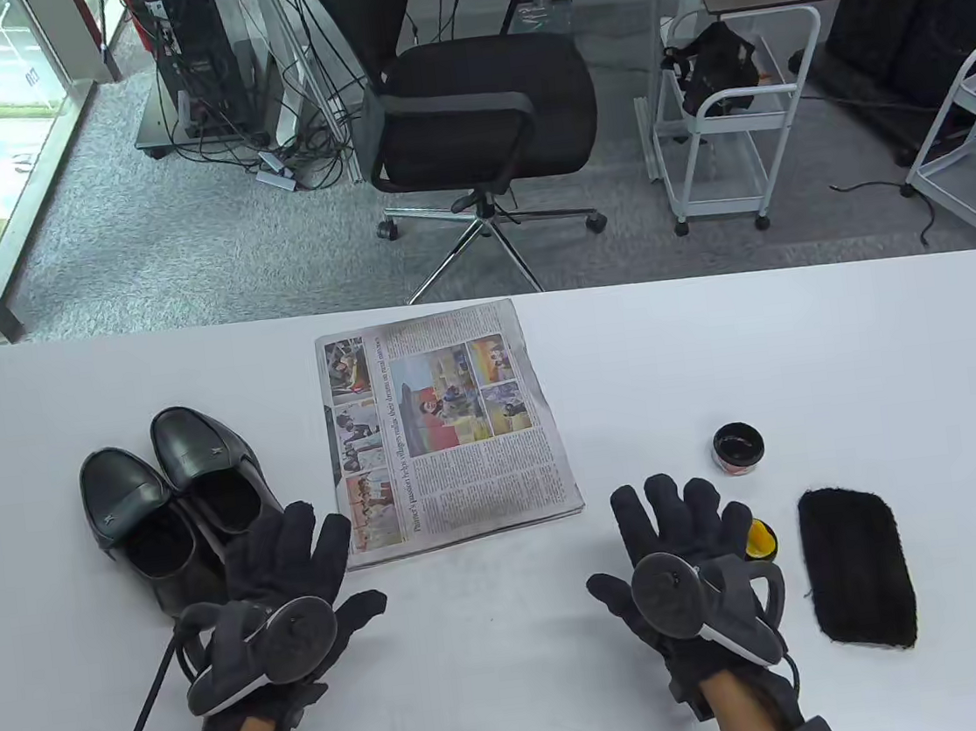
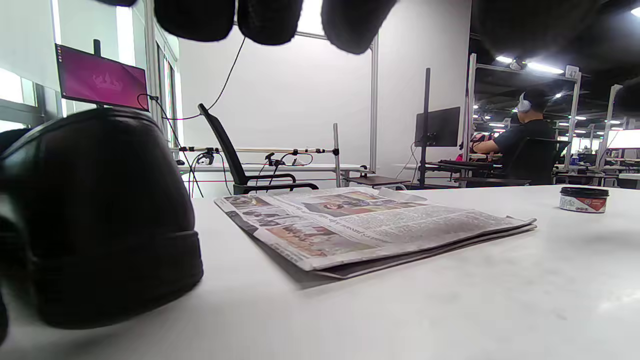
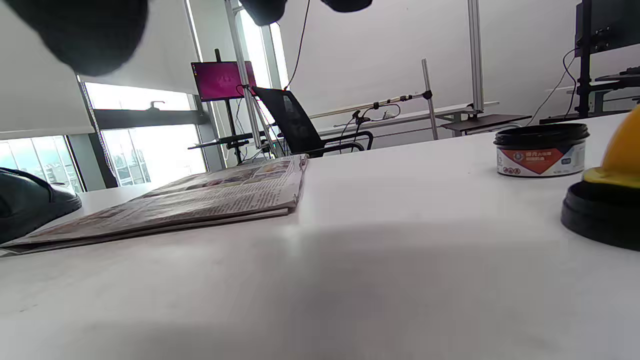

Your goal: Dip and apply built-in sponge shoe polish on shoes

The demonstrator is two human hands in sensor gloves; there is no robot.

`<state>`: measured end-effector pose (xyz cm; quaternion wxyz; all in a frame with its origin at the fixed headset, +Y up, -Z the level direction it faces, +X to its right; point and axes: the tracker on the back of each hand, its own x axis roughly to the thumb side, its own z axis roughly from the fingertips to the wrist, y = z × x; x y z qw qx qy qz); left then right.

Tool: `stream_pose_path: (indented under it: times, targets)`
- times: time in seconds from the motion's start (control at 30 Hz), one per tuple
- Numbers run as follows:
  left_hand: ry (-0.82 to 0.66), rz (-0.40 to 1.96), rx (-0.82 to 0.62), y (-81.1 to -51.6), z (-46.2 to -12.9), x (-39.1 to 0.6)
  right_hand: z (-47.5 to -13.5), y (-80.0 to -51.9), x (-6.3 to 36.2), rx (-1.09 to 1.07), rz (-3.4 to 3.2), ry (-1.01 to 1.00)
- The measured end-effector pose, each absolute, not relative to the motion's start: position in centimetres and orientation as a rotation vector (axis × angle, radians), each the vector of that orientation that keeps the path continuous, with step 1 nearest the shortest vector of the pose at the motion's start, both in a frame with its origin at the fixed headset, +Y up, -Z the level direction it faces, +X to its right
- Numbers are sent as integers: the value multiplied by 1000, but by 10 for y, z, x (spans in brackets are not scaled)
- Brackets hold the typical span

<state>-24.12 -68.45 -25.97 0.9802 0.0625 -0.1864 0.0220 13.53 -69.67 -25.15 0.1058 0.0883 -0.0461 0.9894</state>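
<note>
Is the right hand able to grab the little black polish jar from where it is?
Probably yes. The polish jar stands on bare table just beyond the right hand, which holds nothing. Nothing lies between them.

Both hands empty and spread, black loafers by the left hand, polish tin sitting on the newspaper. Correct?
One error: the small round black polish tin is not on the folded newspaper. The table view shows it on the bare white table, right of the paper and apart from it, just beyond the right hand. The rest holds: both hands empty and spread, pair of black leather loafers by the left hand.
</note>
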Motion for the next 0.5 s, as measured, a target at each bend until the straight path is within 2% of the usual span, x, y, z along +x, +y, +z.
stream_pose_path:
  times: [0.5]
  targets:
    - [-377, 46, 108, -687, -260, -239, -253, -698, 135, 260, 2907, -72]
